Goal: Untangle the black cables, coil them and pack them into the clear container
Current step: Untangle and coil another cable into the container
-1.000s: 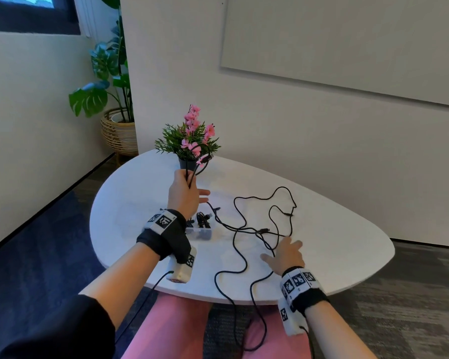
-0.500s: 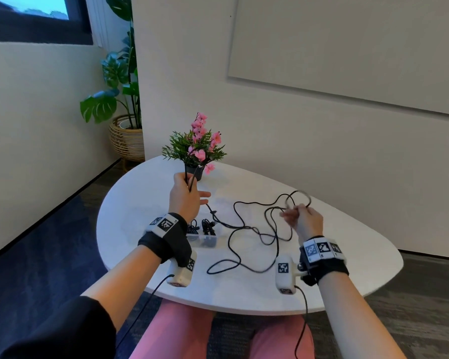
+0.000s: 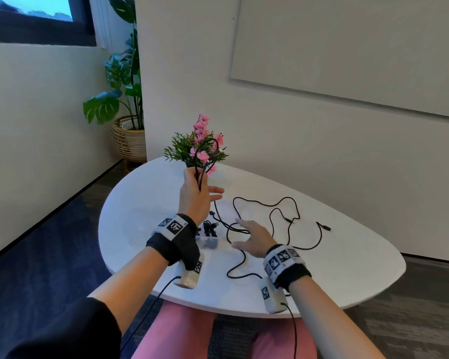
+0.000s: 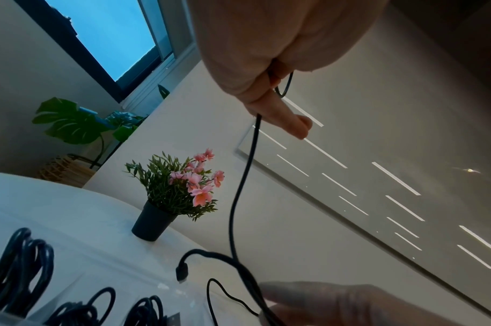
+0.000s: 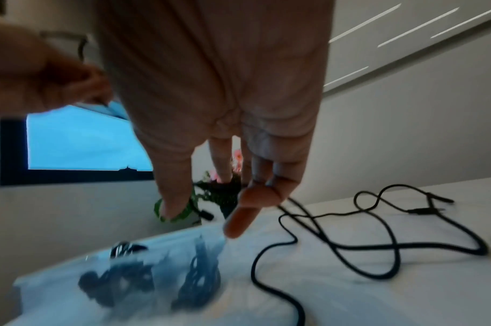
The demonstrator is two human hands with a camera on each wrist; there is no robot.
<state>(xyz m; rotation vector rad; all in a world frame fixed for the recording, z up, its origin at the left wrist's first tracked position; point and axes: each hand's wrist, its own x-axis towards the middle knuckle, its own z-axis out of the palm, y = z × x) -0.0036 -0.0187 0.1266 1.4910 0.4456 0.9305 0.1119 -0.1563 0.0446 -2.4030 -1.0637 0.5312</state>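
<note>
The left hand is raised above the bench, thumb and forefinger pinching a small loop of thin black cable, with the other fingers spread loose. Just below it sits the clear container, already holding several coiled black cables. The rest of the held cable trails down and sprawls rightward over the bench in slack, crossing loops, its plug ends lying free. The right hand hovers low over the strands, fingers straight and spread, holding nothing. The cable looks light, limp and fairly smooth; it should bend easily but snag where loops cross, so taking hold just beside the left hand's pinch and feeding length in seems best. No readable brand or writing shows; the wristbands carry only square black-and-white markers.
</note>
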